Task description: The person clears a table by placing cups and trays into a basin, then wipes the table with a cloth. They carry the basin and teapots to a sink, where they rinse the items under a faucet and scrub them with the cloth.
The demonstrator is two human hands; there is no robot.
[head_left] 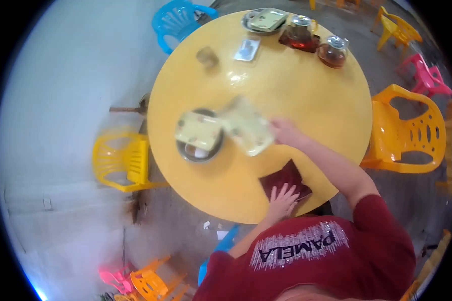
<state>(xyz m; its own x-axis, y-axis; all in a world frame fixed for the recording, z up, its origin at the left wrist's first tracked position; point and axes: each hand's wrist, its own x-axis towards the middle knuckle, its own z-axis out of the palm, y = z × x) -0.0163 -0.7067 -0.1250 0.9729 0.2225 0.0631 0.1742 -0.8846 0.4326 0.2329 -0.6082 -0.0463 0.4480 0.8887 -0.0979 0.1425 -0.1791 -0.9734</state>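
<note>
Pale green tray [248, 128] is held by its right side in the right hand [285, 132], over the middle of the round table [331, 110]; yellow surface stretches from there to the right edge, where an orange chair [407, 130] stands close. The left hand [284, 200] lies with fingers spread on a dark cloth [282, 180] by the near edge, below the held tray. Toward the left edge, a second tray [198, 131] rests on a round bowl [209, 154], partly hiding it. Two glass teapots, [300, 32] and [333, 51], stand near the far edge. Blur hides the right hand's fingertips and whether the trays touch; a small object [207, 57] at far left is also indistinct.
</note>
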